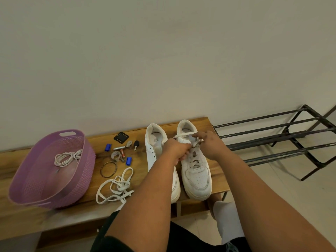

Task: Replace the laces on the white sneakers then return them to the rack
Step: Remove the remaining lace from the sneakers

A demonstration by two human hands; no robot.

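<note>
Bench [216, 180]: wood, visible grain, low sheen. Left of the left hand [175, 149]: basket [87, 160] of lilac plastic (woven-look texture), flat cloth lace [116, 186], twisted metal bangle [108, 169]. Right of the right hand [209, 144]: rack [283, 137] of dark matt metal bars; sneakers [197, 175] white, smooth, leather-like.

A single head-worn view looks forward and down, close above the fingers [183, 157] over a brown wooden bench [214, 168], pale wall beyond.

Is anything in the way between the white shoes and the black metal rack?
Nothing visible. The two white leather sneakers stand at the wooden bench's right end, and the black metal rack begins just beyond that edge. Both hands, left hand and right hand, are pinching the sneaker's white lace.
</note>
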